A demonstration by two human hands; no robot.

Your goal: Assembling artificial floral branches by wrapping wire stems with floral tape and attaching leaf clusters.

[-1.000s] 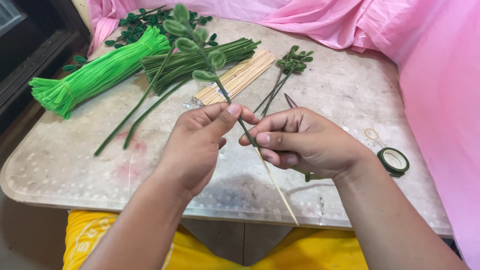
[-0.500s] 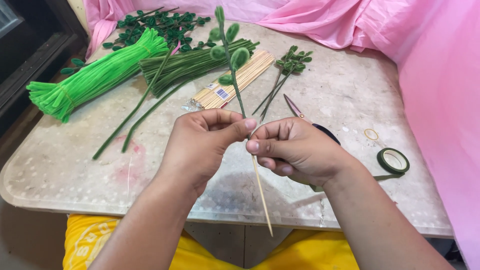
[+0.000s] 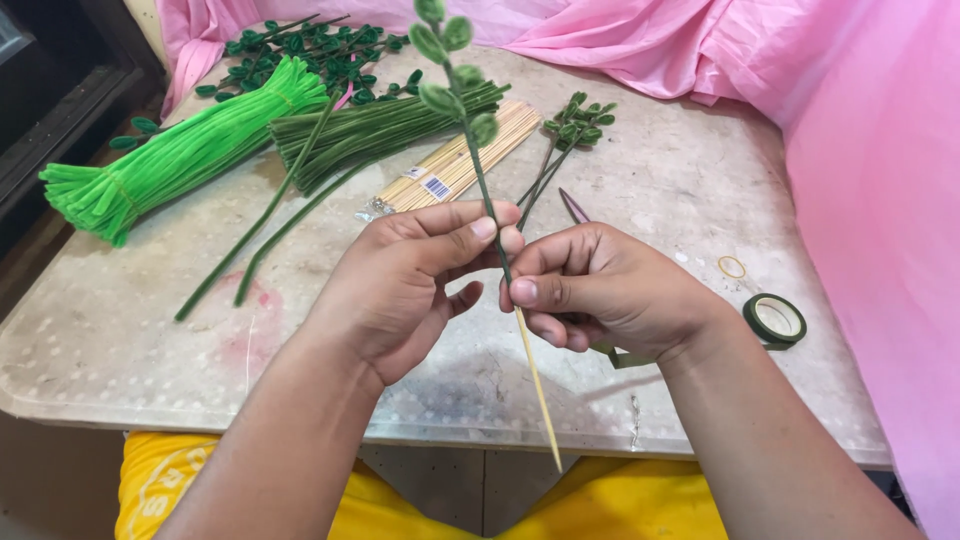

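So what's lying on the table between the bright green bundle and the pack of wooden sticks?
In the head view, a darker green bundle of pipe cleaners lies between the bright green bundle and the pack of wooden sticks, with two loose dark stems trailing from it.

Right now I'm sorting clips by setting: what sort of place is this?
Probably a home craft table, not a workshop: a worn stone-look tabletop draped with pink cloth, bundles of green pipe cleaners, a pack of wooden skewers and a roll of floral tape.
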